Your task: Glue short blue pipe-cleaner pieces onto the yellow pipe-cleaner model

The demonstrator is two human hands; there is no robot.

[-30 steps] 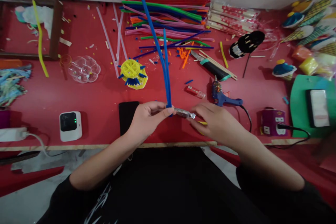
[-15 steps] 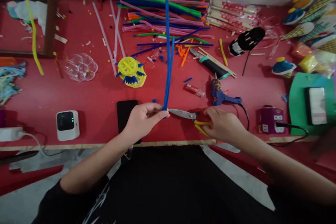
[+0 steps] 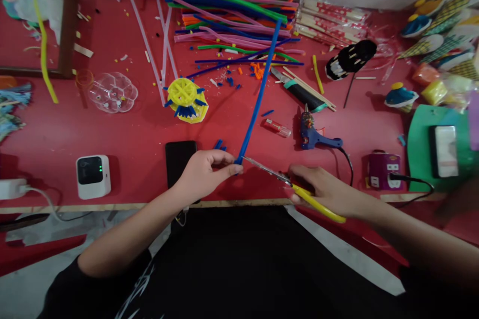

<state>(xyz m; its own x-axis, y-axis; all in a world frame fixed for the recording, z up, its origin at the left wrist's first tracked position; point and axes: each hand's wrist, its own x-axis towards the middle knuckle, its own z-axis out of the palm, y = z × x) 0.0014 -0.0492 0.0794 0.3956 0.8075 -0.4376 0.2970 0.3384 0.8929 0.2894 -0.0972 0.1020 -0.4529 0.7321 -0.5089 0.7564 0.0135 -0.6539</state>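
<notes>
A long blue pipe cleaner (image 3: 258, 102) is pinched at its lower end by my left hand (image 3: 205, 172), and its other end reaches up toward the back of the table. My right hand (image 3: 318, 184) grips scissors with yellow handles (image 3: 318, 203); their blade tips touch or nearly touch the pipe cleaner just beside my left fingertips. A few short blue cut pieces (image 3: 219, 144) lie on the red table just beyond my left hand. Farther off stands a yellow wheel-shaped piece (image 3: 186, 98) with blue tufts around it.
Behind lies a pile of coloured pipe cleaners (image 3: 232, 20). To the right are a utility knife (image 3: 299, 92), a lighter (image 3: 277, 127), a blue glue gun (image 3: 314, 134) and a purple power socket (image 3: 385, 170). A black phone (image 3: 179, 159) and white device (image 3: 93, 177) sit on the left.
The pipe cleaner has tilted to the right, and one strand shows where two did. More short blue pieces lie by my left hand. The scissors have turned, handles swinging toward me.
</notes>
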